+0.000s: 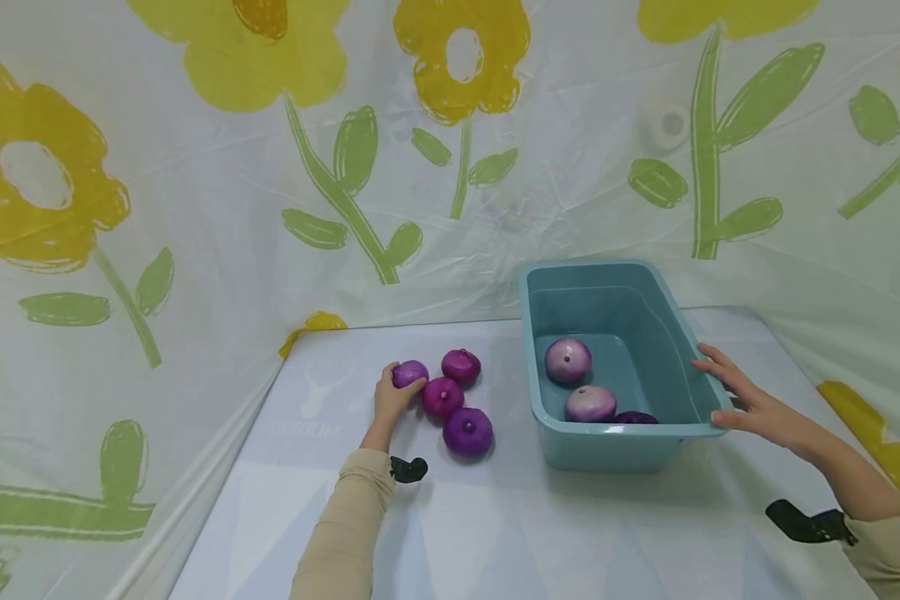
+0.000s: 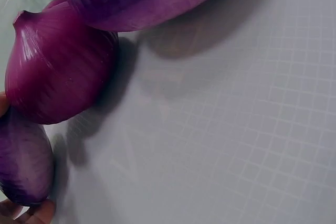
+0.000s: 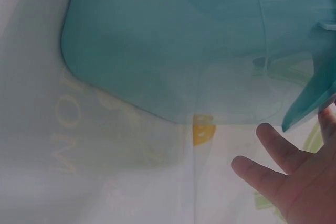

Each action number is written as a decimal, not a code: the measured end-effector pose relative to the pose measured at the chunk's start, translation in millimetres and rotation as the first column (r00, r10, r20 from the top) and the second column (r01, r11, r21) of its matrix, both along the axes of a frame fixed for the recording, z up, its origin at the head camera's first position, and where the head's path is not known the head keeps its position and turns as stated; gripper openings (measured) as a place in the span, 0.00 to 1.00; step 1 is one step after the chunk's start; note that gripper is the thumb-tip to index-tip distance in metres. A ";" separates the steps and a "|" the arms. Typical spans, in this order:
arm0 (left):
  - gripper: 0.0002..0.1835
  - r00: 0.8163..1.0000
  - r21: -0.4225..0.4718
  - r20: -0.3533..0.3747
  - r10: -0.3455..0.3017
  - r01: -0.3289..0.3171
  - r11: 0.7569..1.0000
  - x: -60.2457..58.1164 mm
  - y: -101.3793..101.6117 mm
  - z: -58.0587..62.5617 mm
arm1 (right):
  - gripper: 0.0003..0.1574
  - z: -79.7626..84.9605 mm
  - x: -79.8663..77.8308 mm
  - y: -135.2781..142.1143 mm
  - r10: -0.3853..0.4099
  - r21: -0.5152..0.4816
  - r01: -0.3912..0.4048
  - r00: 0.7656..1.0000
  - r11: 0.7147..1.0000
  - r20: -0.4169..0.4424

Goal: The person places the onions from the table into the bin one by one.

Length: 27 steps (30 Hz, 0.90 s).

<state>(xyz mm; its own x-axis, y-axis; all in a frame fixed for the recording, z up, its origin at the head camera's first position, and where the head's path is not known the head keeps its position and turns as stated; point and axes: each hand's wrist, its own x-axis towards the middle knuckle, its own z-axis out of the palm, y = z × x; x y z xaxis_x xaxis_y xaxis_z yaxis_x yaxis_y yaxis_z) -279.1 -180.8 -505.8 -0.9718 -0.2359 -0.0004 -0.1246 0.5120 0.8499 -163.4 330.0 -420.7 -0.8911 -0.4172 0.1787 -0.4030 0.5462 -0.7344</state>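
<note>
My left hand [image 1: 392, 402] pinches a light purple onion [image 1: 410, 372] between thumb and fingers at the left end of a small onion group. In the left wrist view, fingertips touch both ends of this onion [image 2: 25, 163]. Touching or close beside it are two magenta onions [image 1: 443, 399] and a larger dark purple onion [image 1: 468, 433]. On the right stands a teal plastic bin [image 1: 603, 454]. My right hand [image 1: 757, 408] rests at its right rim near the front corner, fingers spread and fairly straight. Two of those fingers [image 3: 281, 148] appear free of the bin in the right wrist view.
Inside the bin lie two pale purple onions [image 1: 568, 361] and a dark one [image 1: 634, 417], partly hidden by the front wall. A flower-printed sheet [image 1: 495, 250] hangs behind the white table [image 1: 285, 500].
</note>
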 end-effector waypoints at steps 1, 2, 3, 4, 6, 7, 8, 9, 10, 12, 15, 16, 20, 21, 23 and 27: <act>0.38 1.000 -0.004 -0.001 0.007 -0.007 1.000 0.8 0.4 1.3 | 0.43 0.3 0.0 0.0 0.000 0.002 0.000 1.000 1.000 0.000; 0.38 1.000 0.006 0.002 0.019 -0.019 1.000 -0.5 1.0 1.5 | 0.43 0.5 0.2 0.2 0.000 0.003 0.000 1.000 1.000 0.001; 0.38 1.000 0.013 0.001 0.027 -0.027 1.000 -0.3 1.4 2.1 | 0.43 0.9 0.5 0.3 -0.001 0.004 0.001 1.000 1.000 0.002; 0.38 0.999 0.022 0.008 0.034 -0.034 0.999 -0.5 1.5 2.4 | 0.43 0.9 0.6 0.6 0.001 0.005 -0.001 1.000 1.000 0.001; 0.37 0.998 0.048 0.015 0.058 -0.058 0.997 -1.4 1.5 3.0 | 0.43 1.4 1.2 0.8 -0.001 0.006 0.001 1.000 1.000 0.003; 0.37 0.997 0.060 0.019 0.069 -0.070 0.996 -2.4 0.7 2.7 | 0.43 1.3 1.3 0.8 -0.001 0.007 0.001 1.000 1.000 0.003; 0.37 0.996 0.083 0.028 0.082 -0.084 0.993 -3.1 0.1 2.8 | 0.43 1.5 1.3 0.6 -0.002 0.008 0.002 1.000 1.000 0.006; 0.37 0.995 0.101 0.034 0.095 -0.098 0.990 -3.6 -0.8 3.2 | 0.43 1.5 1.2 0.3 -0.003 0.010 0.003 1.000 1.000 0.006; 0.37 0.993 0.122 0.040 0.108 -0.112 0.986 -4.0 -2.0 3.8 | 0.43 1.3 1.0 0.0 -0.004 0.011 0.003 1.000 1.000 0.006; 0.37 0.991 0.162 0.049 0.126 -0.133 0.978 -5.3 -4.2 7.1 | 0.43 0.9 1.0 -1.0 -0.002 0.010 0.002 1.000 1.000 0.006; 0.37 0.990 0.202 0.064 0.129 -0.140 0.969 -5.9 -5.0 17.8 | 0.44 -0.6 0.3 -0.6 -0.003 0.008 0.003 1.000 1.000 -0.002; 0.38 0.990 0.209 0.065 0.129 -0.140 0.968 -7.0 -5.5 21.2 | 0.44 -1.3 -0.3 -0.4 -0.004 0.008 0.004 1.000 1.000 -0.007; 0.38 0.991 0.234 0.053 0.125 -0.133 0.963 -10.4 -6.6 35.3 | 0.44 -2.6 -1.7 0.0 -0.004 0.009 0.005 1.000 1.000 -0.015; 0.38 0.991 0.240 0.044 0.123 -0.130 0.962 -11.6 -6.8 38.2 | 0.44 -2.3 -1.5 -0.2 -0.003 0.009 0.004 1.000 1.000 -0.017; 0.39 0.992 0.253 0.033 0.118 -0.123 0.960 -12.8 -6.2 45.4 | 0.43 -0.3 -0.5 -0.7 0.001 0.005 -0.001 1.000 1.000 -0.011; 0.39 0.995 0.275 0.028 0.095 -0.099 0.956 -14.8 -2.9 61.7 | 0.42 2.6 0.5 -1.1 0.013 -0.010 -0.013 1.000 1.000 -0.005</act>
